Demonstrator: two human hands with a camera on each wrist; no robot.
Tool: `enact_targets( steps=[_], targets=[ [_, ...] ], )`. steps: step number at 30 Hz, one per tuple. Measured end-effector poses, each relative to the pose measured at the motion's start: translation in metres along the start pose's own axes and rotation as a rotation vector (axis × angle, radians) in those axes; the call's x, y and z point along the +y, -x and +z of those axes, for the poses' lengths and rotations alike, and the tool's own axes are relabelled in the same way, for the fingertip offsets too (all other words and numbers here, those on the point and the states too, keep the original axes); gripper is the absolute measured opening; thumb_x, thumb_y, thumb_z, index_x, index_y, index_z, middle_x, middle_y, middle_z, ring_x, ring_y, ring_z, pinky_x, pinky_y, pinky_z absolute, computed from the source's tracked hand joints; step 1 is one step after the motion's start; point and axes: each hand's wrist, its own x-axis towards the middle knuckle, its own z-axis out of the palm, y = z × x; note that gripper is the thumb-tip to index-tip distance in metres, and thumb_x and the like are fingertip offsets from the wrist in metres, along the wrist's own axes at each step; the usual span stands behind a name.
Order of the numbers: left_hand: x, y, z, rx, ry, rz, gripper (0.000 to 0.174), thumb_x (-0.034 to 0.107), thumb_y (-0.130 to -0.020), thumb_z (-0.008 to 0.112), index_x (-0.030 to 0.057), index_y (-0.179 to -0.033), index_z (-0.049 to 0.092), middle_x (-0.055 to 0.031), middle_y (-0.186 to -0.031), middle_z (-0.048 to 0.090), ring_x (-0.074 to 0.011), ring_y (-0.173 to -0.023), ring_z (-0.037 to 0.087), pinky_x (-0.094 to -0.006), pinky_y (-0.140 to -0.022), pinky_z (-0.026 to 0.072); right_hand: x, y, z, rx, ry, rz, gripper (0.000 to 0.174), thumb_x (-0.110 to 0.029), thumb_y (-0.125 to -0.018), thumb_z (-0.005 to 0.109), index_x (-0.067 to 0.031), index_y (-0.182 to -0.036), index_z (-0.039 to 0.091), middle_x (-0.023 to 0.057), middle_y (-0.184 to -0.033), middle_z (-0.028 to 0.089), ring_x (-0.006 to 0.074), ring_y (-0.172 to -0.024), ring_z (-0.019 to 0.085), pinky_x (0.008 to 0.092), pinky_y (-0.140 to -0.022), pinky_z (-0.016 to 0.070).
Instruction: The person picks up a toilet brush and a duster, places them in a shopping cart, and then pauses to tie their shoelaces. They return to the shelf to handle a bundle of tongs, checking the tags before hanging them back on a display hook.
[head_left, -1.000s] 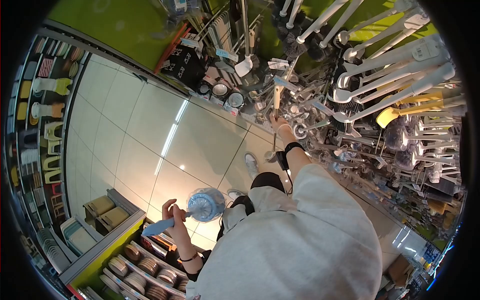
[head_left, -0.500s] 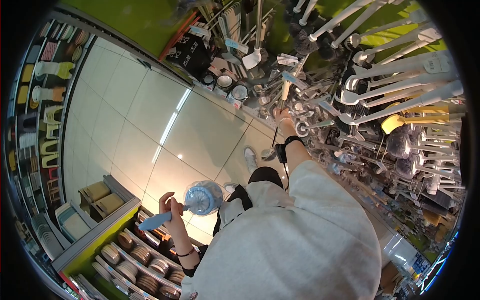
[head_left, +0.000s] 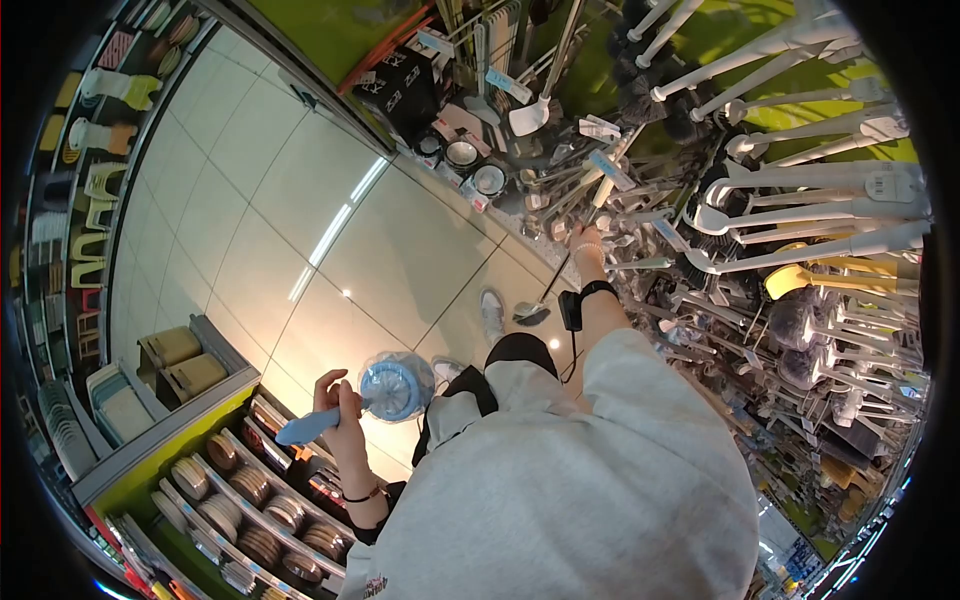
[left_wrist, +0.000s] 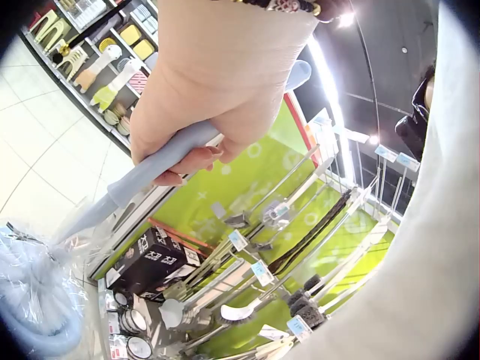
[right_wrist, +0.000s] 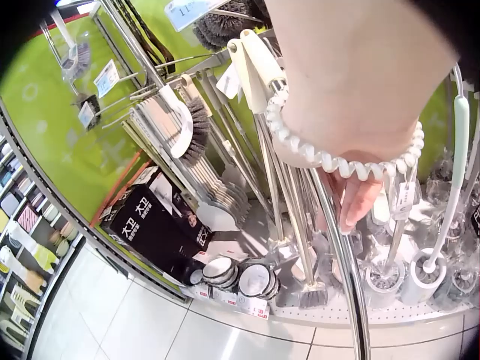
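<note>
My left hand grips the light blue handle of what looks like a toilet brush. At its far end is a round blue base wrapped in clear plastic. My right hand reaches forward to the brush display and holds the metal pole of a long-handled brush. That pole slants down to a dark brush head near the floor, by my shoe. In the right wrist view the wrist and a white coiled band hide much of the grip; some fingertips show beside the pole.
Many white-handled brushes hang at the right. Black boxes and small bowls stand at the display's base. Behind my left hand is a low shelf of stacked round dishes. Tiled floor lies between the shelves.
The head view has turned, shifting the display to the right. The long brush's pole slants more, its top leaning right. Both hands keep hold of their brushes.
</note>
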Motion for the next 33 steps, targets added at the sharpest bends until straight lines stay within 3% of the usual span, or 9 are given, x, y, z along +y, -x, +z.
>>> enact_targets(
  steps=[2, 5, 19, 29, 31, 33],
  targets=[
    [0.001, -0.001, 0.001, 0.011, 0.002, -0.024, 0.014, 0.008, -0.086, 0.047, 0.0036, -0.098, 0.051, 0.0033, -0.056, 0.041, -0.0022, -0.050, 0.034, -0.0172, -0.045, 0.0259, -0.003, 0.010, 0.003, 0.046, 0.025, -0.016, 0.039, -0.030, -0.089, 0.037, 0.0043, -0.107, 0.039, 0.0231, -0.085, 0.060, 0.0347, -0.083, 0.059, 0.0427, -0.072, 0.0465],
    [0.003, -0.002, 0.003, -0.002, 0.006, -0.004, 0.014, 0.008, -0.086, 0.048, 0.0037, -0.098, 0.052, 0.0033, -0.056, 0.042, -0.0022, -0.050, 0.034, -0.0173, -0.045, 0.0267, -0.024, 0.046, -0.008, 0.101, 0.096, 0.000, 0.038, -0.031, -0.088, 0.038, 0.0020, -0.106, 0.039, 0.0243, -0.087, 0.059, 0.0358, -0.083, 0.059, 0.0435, -0.070, 0.0466],
    [0.005, -0.006, 0.008, -0.026, -0.027, 0.029, 0.013, 0.010, -0.086, 0.048, 0.0043, -0.097, 0.052, 0.0032, -0.057, 0.042, -0.0022, -0.050, 0.035, -0.0166, -0.045, 0.0276, -0.025, 0.038, -0.014, 0.095, 0.063, -0.025, 0.041, -0.036, -0.087, 0.039, 0.0017, -0.103, 0.042, 0.0254, -0.090, 0.058, 0.0388, -0.084, 0.057, 0.0457, -0.072, 0.0452],
    [0.003, -0.004, 0.011, -0.016, -0.035, 0.018, 0.014, 0.012, -0.086, 0.049, 0.0048, -0.097, 0.053, 0.0034, -0.057, 0.044, -0.0020, -0.051, 0.036, -0.0167, -0.046, 0.0287, -0.015, 0.027, -0.003, 0.112, 0.140, -0.047, 0.040, -0.036, -0.087, 0.039, 0.0015, -0.102, 0.043, 0.0256, -0.090, 0.058, 0.0382, -0.084, 0.057, 0.0449, -0.072, 0.0456],
    [0.003, -0.004, 0.011, -0.012, -0.031, 0.019, 0.014, 0.012, -0.086, 0.049, 0.0048, -0.097, 0.053, 0.0036, -0.057, 0.043, -0.0019, -0.050, 0.036, -0.0166, -0.046, 0.0287, -0.019, 0.027, -0.003, 0.068, 0.199, -0.037, 0.050, -0.038, -0.088, 0.036, 0.0040, -0.115, 0.037, 0.0213, -0.088, 0.060, 0.0348, -0.082, 0.059, 0.0432, -0.070, 0.0485],
    [0.003, -0.003, 0.011, -0.006, -0.027, 0.021, 0.014, 0.012, -0.086, 0.049, 0.0047, -0.097, 0.053, 0.0038, -0.056, 0.043, -0.0018, -0.050, 0.036, -0.0166, -0.046, 0.0288, -0.028, 0.035, -0.008, 0.077, 0.154, -0.001, 0.047, -0.036, -0.087, 0.038, 0.0039, -0.111, 0.040, 0.0234, -0.089, 0.059, 0.0362, -0.083, 0.059, 0.0442, -0.071, 0.0479]
  ],
)
